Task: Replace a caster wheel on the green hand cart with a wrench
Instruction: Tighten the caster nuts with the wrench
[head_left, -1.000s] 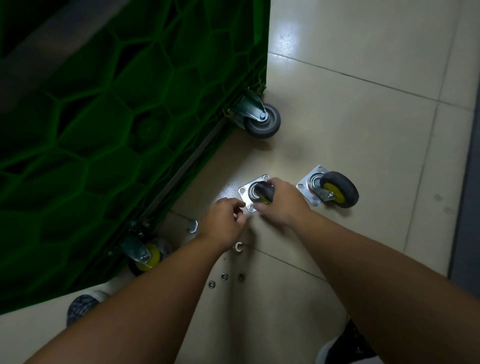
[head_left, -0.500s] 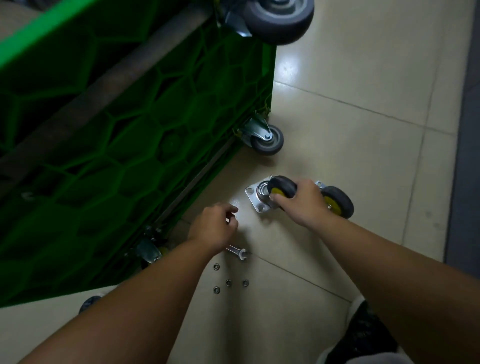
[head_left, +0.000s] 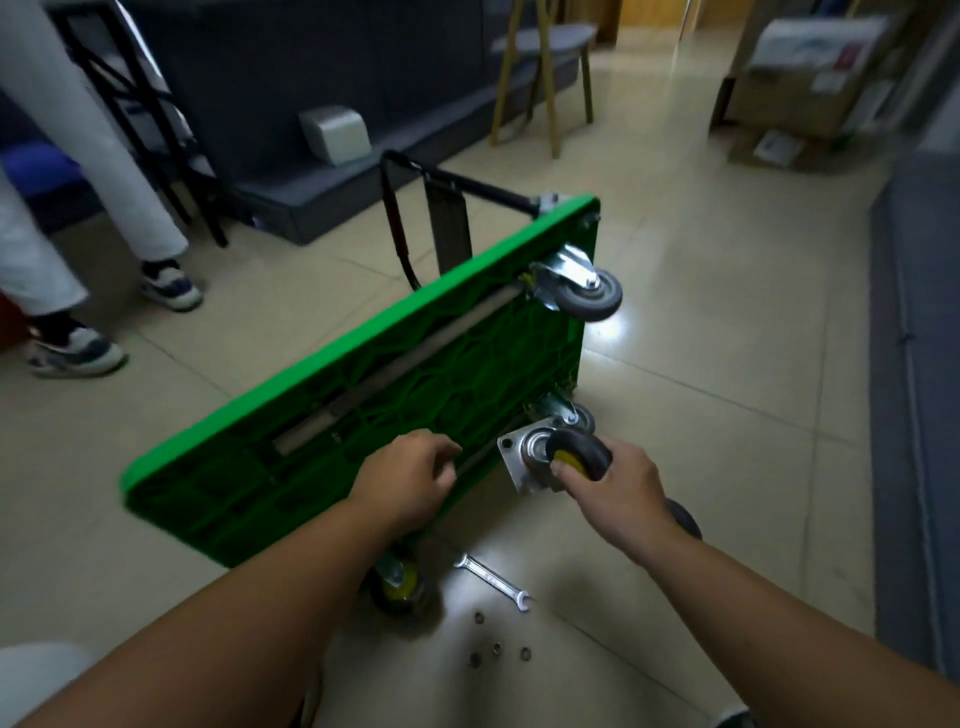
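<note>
The green hand cart (head_left: 363, 364) stands tipped on its long edge, its ribbed underside facing me. My right hand (head_left: 618, 488) grips a loose caster wheel (head_left: 582, 452) with a yellow hub; its square steel plate (head_left: 511, 460) hangs in the air close to the cart's lower right corner. My left hand (head_left: 405, 483) hovers with curled fingers in front of the underside; anything inside it is hidden. A silver wrench (head_left: 493, 579) lies on the floor below my hands, with several small nuts (head_left: 496, 647) nearer to me.
Grey casters sit at the cart's upper right (head_left: 587, 291) and lower right (head_left: 566, 413) corners, a yellow-hubbed one (head_left: 397, 584) at the lower left. Another loose wheel (head_left: 683, 517) peeks from behind my right wrist. A person's legs (head_left: 78, 208) stand at left, a wooden stool (head_left: 545, 52) behind.
My right hand has lifted the yellow-hubbed caster off the floor toward the cart. My left hand rose from beside the wrench to the underside. My view swung upward.
</note>
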